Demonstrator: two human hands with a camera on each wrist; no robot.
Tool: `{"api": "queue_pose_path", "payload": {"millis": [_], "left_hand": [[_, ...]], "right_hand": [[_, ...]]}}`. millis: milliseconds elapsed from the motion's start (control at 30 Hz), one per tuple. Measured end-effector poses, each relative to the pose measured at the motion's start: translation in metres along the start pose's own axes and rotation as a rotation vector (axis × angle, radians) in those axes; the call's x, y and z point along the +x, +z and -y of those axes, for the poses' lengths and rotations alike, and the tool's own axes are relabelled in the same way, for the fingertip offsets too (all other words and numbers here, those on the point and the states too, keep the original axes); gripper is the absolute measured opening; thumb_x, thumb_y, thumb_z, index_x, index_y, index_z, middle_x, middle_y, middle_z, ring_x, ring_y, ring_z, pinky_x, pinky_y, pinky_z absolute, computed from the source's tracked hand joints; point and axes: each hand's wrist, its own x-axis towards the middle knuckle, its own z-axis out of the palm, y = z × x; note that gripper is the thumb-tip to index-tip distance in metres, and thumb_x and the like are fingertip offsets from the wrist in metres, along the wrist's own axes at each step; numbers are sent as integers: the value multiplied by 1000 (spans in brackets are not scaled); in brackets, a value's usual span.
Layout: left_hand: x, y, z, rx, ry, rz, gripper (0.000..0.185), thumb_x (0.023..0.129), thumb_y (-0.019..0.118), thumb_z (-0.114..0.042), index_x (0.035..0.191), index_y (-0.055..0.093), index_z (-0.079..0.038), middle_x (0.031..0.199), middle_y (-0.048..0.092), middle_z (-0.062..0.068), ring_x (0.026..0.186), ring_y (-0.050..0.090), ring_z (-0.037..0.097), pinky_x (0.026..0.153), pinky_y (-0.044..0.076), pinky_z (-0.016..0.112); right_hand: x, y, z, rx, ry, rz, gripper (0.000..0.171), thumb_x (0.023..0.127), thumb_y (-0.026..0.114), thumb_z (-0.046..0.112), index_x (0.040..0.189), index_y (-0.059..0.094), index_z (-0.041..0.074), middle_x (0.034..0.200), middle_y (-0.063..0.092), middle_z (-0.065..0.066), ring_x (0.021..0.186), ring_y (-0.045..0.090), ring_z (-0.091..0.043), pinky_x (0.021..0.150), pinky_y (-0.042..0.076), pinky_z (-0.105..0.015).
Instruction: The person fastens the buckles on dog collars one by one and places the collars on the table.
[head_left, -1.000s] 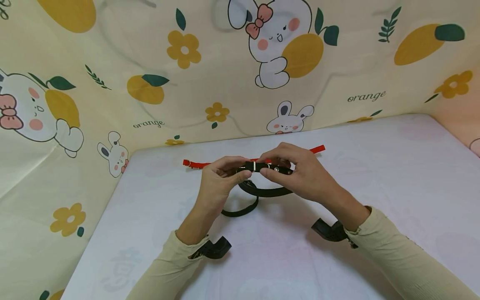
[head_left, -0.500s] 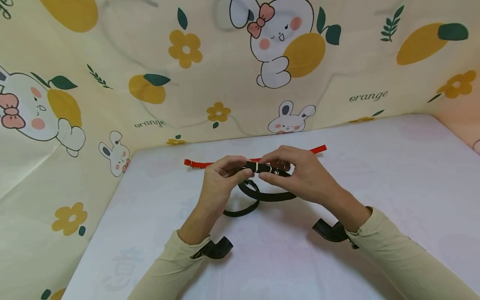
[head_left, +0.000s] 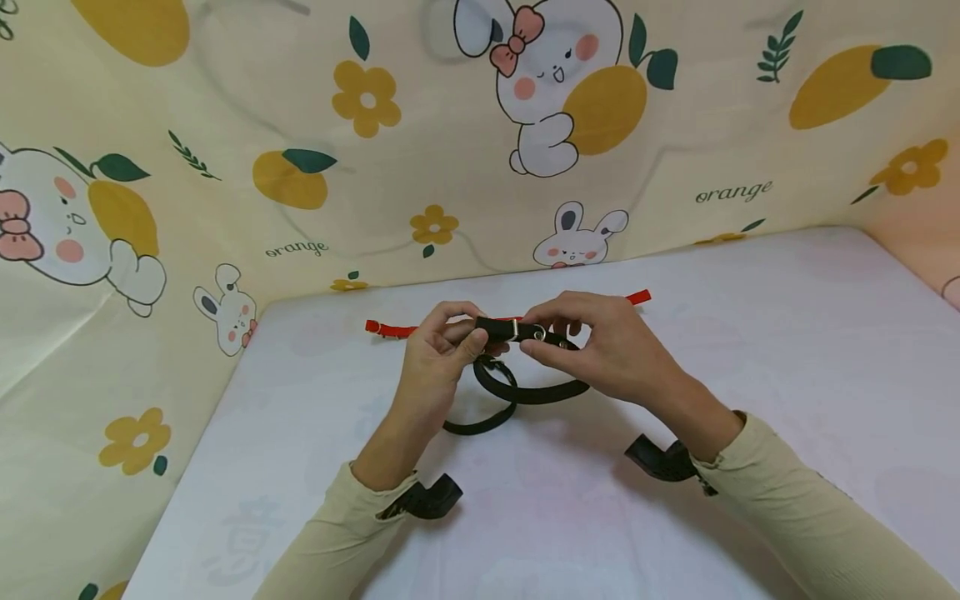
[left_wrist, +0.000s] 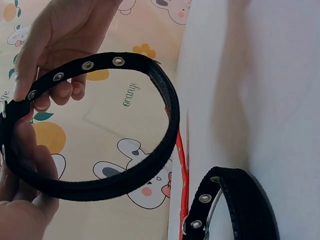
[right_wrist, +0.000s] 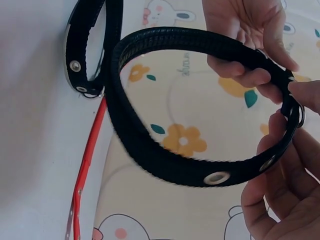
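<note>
- Above the table (head_left: pixel 750 333), the left hand (head_left: pixel 431 358) and right hand (head_left: pixel 607 350) each kept a pinching grip on a looped black collar (head_left: pixel 525 387) near its buckle (head_left: pixel 517 330).
- A loosened pinch could have let the strap end slide out of the buckle.

Open table (head_left: pixel 750 350) lies right and near of the hands. Far side, a red strap (head_left: pixel 390 328) lies close before the cloth wall (head_left: pixel 225 208); a second black collar (head_left: pixel 480 425) lies near-left.

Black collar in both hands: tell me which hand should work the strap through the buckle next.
Probably the right hand: its fingertips pinch the black collar just beside the metal buckle, on the eyelet side. The left hand grips the other end, steadying it.
</note>
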Motion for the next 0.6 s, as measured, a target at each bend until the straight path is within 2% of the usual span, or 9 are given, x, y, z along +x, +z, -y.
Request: {"api": "queue_pose_path", "payload": {"millis": [167,333,600], "left_hand": [[0,-1,0,-34,8,31,30,86,66,-33,108,51,-19,93,76,-9,83,73,10,94,53,25],[0,-2,2,-24,1,60,29,90,66,-34,109,50,-19,94,75,-8,84,71,11,94,51,26],[-1,2,1,46,-15,31,23,92,69,-7,114,61,-4,97,70,-1,87,69,14,89,55,25]], "right_hand": [[1,-2,-1,-9,18,14,22,85,80,27,106,76,24,87,68,11,81,56,-6,74,46,-26],[0,-2,-1,-18,26,15,20,86,79,28,106,76,23,86,68,10,81,56,-7,74,46,-27],[0,0,0,3,-19,6,20,84,81,25,103,75,23,86,68,13,80,57,-4,76,48,-27]]}}
